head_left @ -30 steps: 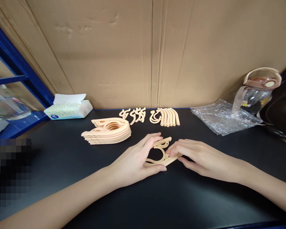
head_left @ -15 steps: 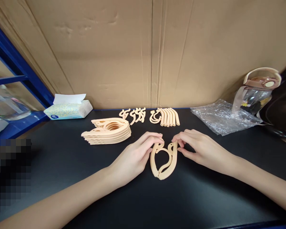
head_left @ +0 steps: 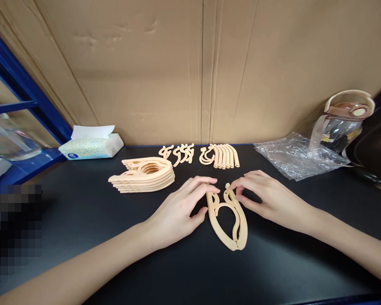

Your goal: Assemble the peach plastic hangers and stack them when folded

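Note:
A beige plastic folding hanger [head_left: 243,220], folded into a narrow loop with its hook part inside, stands or lies on the black tabletop between my hands. My right hand [head_left: 265,192] pinches the upper end of its right arm between thumb and fingers. On the other side, my left hand [head_left: 180,209] has its fingers stretched out and apart. One left fingertip rests at the upper end of the hanger's left arm, while the thumb is beside the left edge. Left of my hands is a neat stack of similar folded hangers [head_left: 149,180].
Along the back lie loose beige hook pieces [head_left: 186,153] and a row of curved arm pieces [head_left: 227,156]. A tissue pack [head_left: 92,146] is at the back left. Crumpled clear plastic [head_left: 296,156] and a water bottle [head_left: 343,127] stand at the right, before a cardboard wall [head_left: 146,76].
The folding hanger has turned, its joined lower end swinging right and nearer to me. My left thumb has come away from its side. Both hands have otherwise barely moved.

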